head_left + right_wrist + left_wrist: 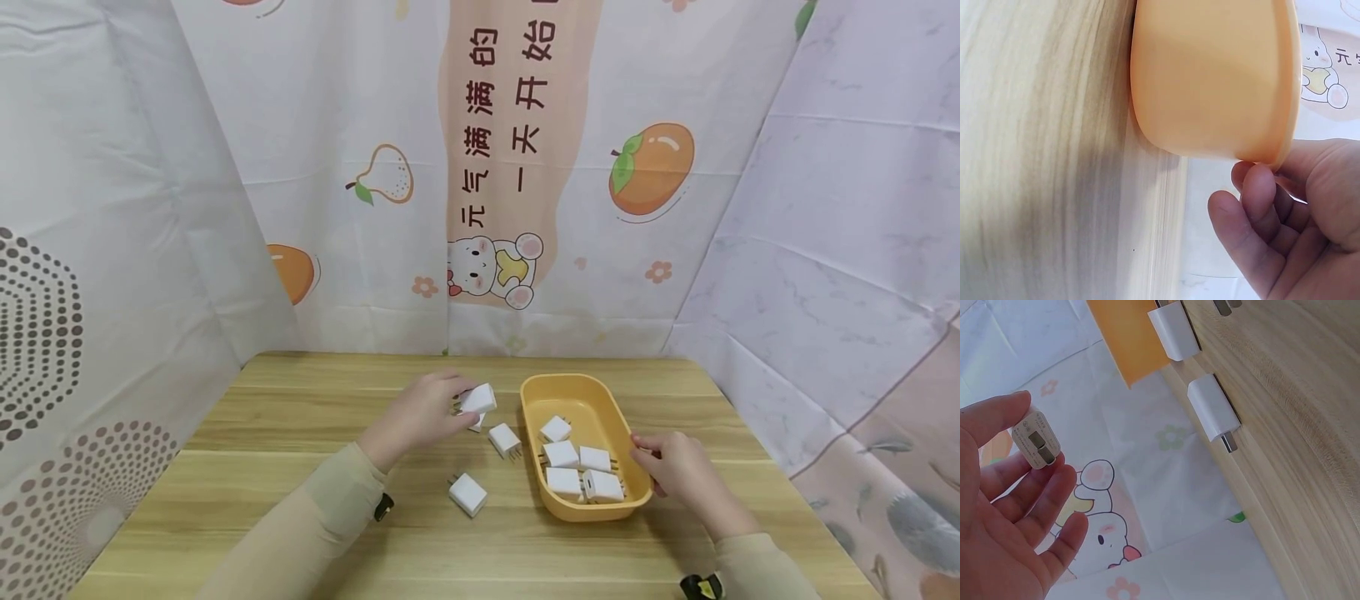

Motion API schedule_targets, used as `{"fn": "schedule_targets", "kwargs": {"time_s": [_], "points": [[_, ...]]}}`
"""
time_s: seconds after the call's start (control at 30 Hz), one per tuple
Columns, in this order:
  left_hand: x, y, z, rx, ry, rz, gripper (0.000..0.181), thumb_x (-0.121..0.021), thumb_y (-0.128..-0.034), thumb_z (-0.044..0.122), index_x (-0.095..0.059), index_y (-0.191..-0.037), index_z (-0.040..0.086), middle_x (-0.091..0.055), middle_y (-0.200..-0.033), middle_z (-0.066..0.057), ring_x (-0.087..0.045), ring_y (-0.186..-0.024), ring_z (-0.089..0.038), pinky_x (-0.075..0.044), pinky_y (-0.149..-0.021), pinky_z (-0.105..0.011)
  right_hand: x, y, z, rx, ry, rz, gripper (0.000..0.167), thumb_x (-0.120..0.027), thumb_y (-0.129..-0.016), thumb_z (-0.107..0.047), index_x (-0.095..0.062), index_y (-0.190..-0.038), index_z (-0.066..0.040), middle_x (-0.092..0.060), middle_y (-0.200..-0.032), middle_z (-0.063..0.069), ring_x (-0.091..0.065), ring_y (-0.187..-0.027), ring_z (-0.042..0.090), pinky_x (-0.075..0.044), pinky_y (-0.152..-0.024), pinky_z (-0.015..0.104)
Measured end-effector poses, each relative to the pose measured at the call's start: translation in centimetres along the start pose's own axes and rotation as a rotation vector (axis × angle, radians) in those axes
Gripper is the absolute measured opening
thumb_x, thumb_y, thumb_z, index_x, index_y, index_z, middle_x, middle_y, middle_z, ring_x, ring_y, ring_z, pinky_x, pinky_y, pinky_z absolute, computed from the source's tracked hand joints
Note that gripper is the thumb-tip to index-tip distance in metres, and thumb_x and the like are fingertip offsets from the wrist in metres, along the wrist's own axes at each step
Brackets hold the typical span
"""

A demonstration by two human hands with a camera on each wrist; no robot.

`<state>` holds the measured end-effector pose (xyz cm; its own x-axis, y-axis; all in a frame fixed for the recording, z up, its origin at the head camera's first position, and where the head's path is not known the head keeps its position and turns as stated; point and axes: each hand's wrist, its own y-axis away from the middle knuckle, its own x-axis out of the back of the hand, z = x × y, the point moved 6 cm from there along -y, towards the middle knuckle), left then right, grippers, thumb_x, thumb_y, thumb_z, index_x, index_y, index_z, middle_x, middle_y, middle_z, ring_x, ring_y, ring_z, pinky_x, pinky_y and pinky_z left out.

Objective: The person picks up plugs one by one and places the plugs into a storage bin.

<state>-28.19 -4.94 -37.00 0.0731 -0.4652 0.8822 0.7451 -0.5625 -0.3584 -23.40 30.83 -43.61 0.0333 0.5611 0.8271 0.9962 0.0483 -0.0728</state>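
My left hand (pixel 423 414) grips a white plug-in charger (pixel 478 398) between thumb and fingers, raised over the table left of the yellow basket (pixel 531 385). In the left wrist view the pin face of that charger (pixel 1038 440) points toward the camera. Another charger (pixel 476 423) is partly hidden beneath it. Two more chargers lie on the table, one close to the basket (pixel 505 440) and one nearer the front (pixel 468 494). My right hand (pixel 678 471) pinches the basket's right rim; the right wrist view shows the fingertips (pixel 1259 187) at that rim. Several chargers (pixel 595 459) lie inside the basket, mostly toward its near end.
The wood-grain table (pixel 300 433) carries everything. A printed cloth (pixel 390 275) hangs behind its far edge, and more cloth (pixel 795 275) hangs along the sides.
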Motion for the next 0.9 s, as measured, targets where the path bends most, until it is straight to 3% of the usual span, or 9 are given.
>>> {"fn": "schedule_targets", "kwargs": {"time_s": [0.23,0.4,0.53,0.9], "points": [[-0.3,-0.3,0.1,0.01,-0.007,-0.013,0.042,-0.079,-0.0896,0.032,-0.071,-0.125,0.012,-0.068,-0.111,0.0,-0.066,-0.092,-0.02,-0.053,-0.077,-0.032,0.1,-0.1,0.0,0.02,0.001,0.002,0.033,-0.067,-0.098,-0.017,-0.071,-0.126,0.0,-0.05,-0.047,-0.004,-0.05,-0.041,0.014,-0.04,-0.042,0.028],[-1.2,-0.9,0.3,0.034,-0.028,-0.039,0.044,-0.078,-0.0896,0.036,-0.071,-0.129,0.017,-0.069,-0.119,0.0,-0.064,-0.101,-0.017,-0.053,-0.084,-0.033,0.3,0.0,0.0,0.022,-0.003,0.004,0.032,-0.067,-0.098,-0.016,-0.071,-0.126,-0.001,-0.049,-0.046,-0.005,-0.05,-0.041,0.015,-0.038,-0.042,0.028],[-2.2,-1.5,0.6,0.021,-0.051,-0.046,0.042,-0.077,-0.0899,0.038,-0.072,-0.126,0.015,-0.07,-0.116,0.001,-0.064,-0.104,-0.017,-0.052,-0.088,-0.036,0.3,0.1,-0.1,0.019,-0.002,0.005,0.031,-0.068,-0.097,-0.016,-0.072,-0.125,-0.002,-0.05,-0.046,-0.004,-0.05,-0.041,0.016,-0.038,-0.042,0.028],[-4.5,-3.4,2.4,0.011,-0.059,-0.104,0.04,-0.076,-0.0909,0.037,-0.073,-0.125,0.016,-0.068,-0.105,0.005,-0.059,-0.088,-0.009,-0.051,-0.079,-0.028,0.1,0.0,0.0,0.014,0.008,0.008,0.032,-0.068,-0.097,-0.016,-0.072,-0.126,-0.003,-0.049,-0.045,-0.005,-0.05,-0.041,0.015,-0.037,-0.041,0.028]]}}
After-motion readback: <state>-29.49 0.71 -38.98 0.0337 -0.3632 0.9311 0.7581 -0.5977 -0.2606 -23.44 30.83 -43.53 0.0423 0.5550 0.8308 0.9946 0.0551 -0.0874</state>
